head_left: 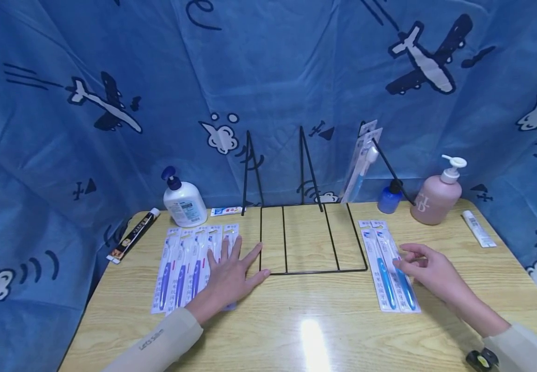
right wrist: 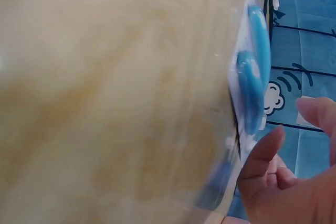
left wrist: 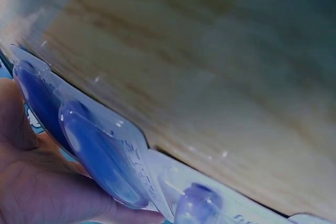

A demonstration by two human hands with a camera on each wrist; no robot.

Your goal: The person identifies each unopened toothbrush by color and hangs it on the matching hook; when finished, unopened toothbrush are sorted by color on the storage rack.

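Note:
Several packaged purple toothbrushes [head_left: 168, 271] lie side by side at the left of the table. My left hand [head_left: 227, 281] rests over the rightmost of them with its fingers spread, covering part of their middles. On the right lie two packaged blue toothbrushes [head_left: 383, 276], side by side and slightly fanned. My right hand [head_left: 431, 269] is at the right edge of this pair, its fingers loosely bent. In the right wrist view the thumb [right wrist: 265, 153] and forefinger stand apart with no pack between them. Between the hands stands a black wire rack [head_left: 286, 248].
Packaged toothbrushes [head_left: 361, 165] stand in the rack's right section. Behind are a white pump bottle [head_left: 186, 204], a toothpaste box [head_left: 226, 211], a blue bottle [head_left: 390, 198] and a pink pump bottle [head_left: 437, 199]. Toothpaste tubes [head_left: 133, 235] lie at both sides. A blue curtain [head_left: 268, 77] hangs behind.

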